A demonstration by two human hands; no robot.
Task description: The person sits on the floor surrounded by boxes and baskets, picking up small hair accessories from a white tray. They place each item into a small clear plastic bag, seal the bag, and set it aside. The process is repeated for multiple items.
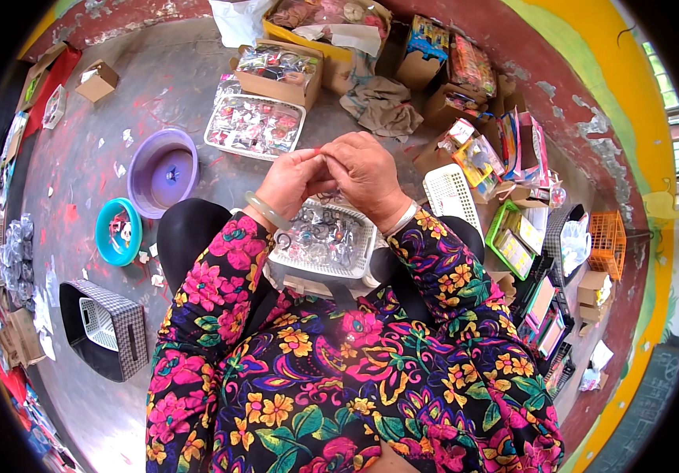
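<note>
One smooth, purple, round plastic tub stands on the floor, left of the white, perforated plastic basket in the person's lap. A shallow white plastic tray of shiny packs lies beyond that basket. The basket itself nestles between the knees, presumably to keep its clear, glossy, crinkled packets within reach. Above its far rim, the left hand and right hand meet, fingers bent, tips together; whether they pinch anything, I cannot tell.
</note>
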